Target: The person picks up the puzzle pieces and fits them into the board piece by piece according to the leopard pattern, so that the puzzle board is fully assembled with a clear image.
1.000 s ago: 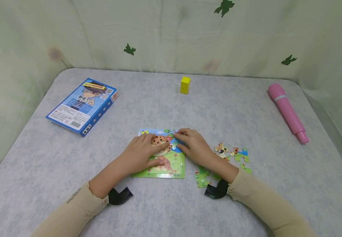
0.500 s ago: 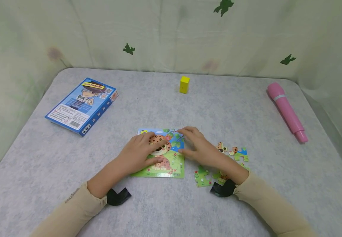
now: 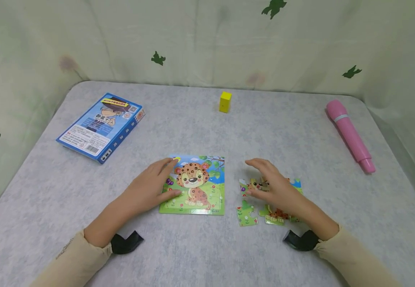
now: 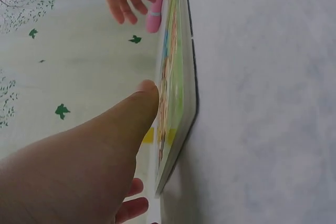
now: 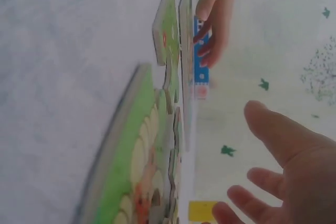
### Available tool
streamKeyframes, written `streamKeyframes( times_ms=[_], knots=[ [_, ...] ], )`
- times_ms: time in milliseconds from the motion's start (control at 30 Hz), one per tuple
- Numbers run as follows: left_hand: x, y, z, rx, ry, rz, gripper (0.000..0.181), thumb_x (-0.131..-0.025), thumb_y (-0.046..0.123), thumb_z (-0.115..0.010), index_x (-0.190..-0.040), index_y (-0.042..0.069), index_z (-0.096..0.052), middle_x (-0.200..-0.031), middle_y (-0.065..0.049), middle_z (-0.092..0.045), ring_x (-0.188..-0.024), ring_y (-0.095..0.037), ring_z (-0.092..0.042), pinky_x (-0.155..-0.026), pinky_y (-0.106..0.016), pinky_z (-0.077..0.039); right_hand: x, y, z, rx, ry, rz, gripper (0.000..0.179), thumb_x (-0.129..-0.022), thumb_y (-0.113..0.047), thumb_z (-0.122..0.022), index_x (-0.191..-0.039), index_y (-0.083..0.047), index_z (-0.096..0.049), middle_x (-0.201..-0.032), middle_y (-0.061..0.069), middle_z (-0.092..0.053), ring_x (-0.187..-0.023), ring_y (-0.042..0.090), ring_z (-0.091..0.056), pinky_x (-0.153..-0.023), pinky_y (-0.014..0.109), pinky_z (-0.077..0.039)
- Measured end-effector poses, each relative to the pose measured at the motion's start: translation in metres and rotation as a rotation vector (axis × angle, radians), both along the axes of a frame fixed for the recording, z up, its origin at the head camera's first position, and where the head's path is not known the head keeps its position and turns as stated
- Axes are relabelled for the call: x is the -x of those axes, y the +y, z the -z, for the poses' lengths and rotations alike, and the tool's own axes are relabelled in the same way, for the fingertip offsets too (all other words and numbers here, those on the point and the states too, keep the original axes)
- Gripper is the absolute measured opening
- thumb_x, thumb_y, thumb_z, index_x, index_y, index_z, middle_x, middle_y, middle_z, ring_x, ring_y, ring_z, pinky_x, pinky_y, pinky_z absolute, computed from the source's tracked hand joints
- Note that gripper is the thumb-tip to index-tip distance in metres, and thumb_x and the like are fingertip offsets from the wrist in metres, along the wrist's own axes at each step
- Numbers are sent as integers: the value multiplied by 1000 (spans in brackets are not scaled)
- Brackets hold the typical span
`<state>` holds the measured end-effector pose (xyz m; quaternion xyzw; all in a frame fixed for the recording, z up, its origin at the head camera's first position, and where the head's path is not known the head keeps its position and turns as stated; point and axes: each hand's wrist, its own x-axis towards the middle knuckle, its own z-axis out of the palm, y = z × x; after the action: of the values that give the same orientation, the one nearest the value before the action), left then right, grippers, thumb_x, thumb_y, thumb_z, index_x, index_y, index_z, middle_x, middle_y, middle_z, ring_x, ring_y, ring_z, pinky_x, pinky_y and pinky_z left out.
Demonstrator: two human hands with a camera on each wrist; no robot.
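Loosely spread, the left grip (image 3: 148, 185) has its thumb and fingertips over the left part of a square puzzle board (image 3: 200, 191), glossy and pale-edged, printed with a spotted cub on grass; whether they press on it cannot be told. Just right of the board lie loose puzzle pieces (image 3: 245, 216), thick and rigid with rounded knobs and notches, and above them the right grip (image 3: 280, 189) hangs with fingers parted, holding nothing. Both forearms slant inward from the lower corners in soft beige sleeves (image 3: 74, 259), a bent black fitting (image 3: 126, 243) beneath each wrist. Farther out on the mottled grey counter (image 3: 200, 255) stand a small yellow block (image 3: 225, 102), a smooth pink microphone-shaped object (image 3: 351, 135) lying at the right, and a flat blue box (image 3: 99, 127) at the left, closed, its contents hidden. Behind hangs a pale, softly creased curtain (image 3: 193, 44) bearing dark green birds.
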<state>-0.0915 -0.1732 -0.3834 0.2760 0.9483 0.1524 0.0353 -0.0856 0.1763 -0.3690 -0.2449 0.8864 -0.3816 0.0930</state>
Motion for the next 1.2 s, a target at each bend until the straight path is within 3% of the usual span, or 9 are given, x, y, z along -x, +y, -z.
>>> streamKeyframes(
  times_ms=[167, 367, 567, 833, 1200],
  knots=[
    [-3, -13, 3, -65, -102, -28, 88, -81, 58, -53, -143, 5, -21, -141, -17, -25, -127, -34, -24, -100, -48, -25, -2, 12, 7, -13, -36, -11, 69, -82, -40, -63, -139, -18, -31, -137, 0, -29, -106, 22, -40, -78, 37, -44],
    [-2, -25, 5, -191, -227, -6, 88, -79, 53, -60, -142, 5, -22, -142, -15, -22, -129, -34, -18, -100, -51, -22, 1, 19, 14, -73, -32, -28, 67, -81, -35, -65, -138, -17, -34, -137, 2, -32, -110, 20, -40, -86, 43, -39],
    [0, -32, 6, -211, -247, 27, 89, -76, 51, -65, -142, 7, -25, -142, -14, -22, -129, -34, -17, -99, -53, -21, 1, 20, 18, -88, -6, -48, 58, -81, -25, -67, -133, -13, -44, -133, 4, -40, -118, 25, -36, -91, 47, -35],
    [2, -33, 4, -255, -278, 27, 90, -73, 47, -70, -141, 7, -27, -142, -14, -23, -129, -34, -16, -99, -54, -19, -2, 16, 22, -127, 147, -60, 47, -81, -22, -68, -124, -11, -55, -120, 4, -49, -113, 24, -41, -87, 45, -38],
    [2, -33, 9, -252, -261, 26, 91, -72, 50, -70, -141, 8, -28, -141, -13, -24, -128, -33, -18, -98, -53, -21, -9, 2, 11, -26, 237, -28, 44, -77, -18, -72, -118, -6, -59, -114, 3, -50, -104, 18, -44, -77, 33, -44]
  ],
)
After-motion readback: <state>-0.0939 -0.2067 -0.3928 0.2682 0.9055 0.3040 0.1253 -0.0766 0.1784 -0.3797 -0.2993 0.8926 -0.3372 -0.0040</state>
